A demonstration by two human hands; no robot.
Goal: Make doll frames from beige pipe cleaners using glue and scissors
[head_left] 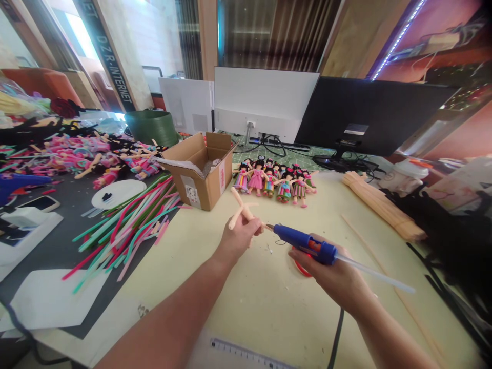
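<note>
Over the pale tabletop, my left hand (242, 233) pinches a beige doll body (240, 205) made of bent fuzzy stems, its limbs sticking out past the fingers. My right hand (330, 266) is wrapped round a blue hot glue gun (300, 238), with a clear glue stick (376, 271) jutting from its back end. The gun's nozzle tip (269, 227) is right at the doll body by my left fingers; whether it touches I cannot tell. A red ring-shaped thing (302, 267) shows partly below the gun.
Several finished dolls (284, 179) lie behind my hands, beside an open cardboard box (207, 174). Coloured fuzzy stems (130, 220) are heaped at left. A bundle of beige stems (384, 205) lies at right. A ruler (246, 356) sits at the front, and monitors (265, 102) stand at the back.
</note>
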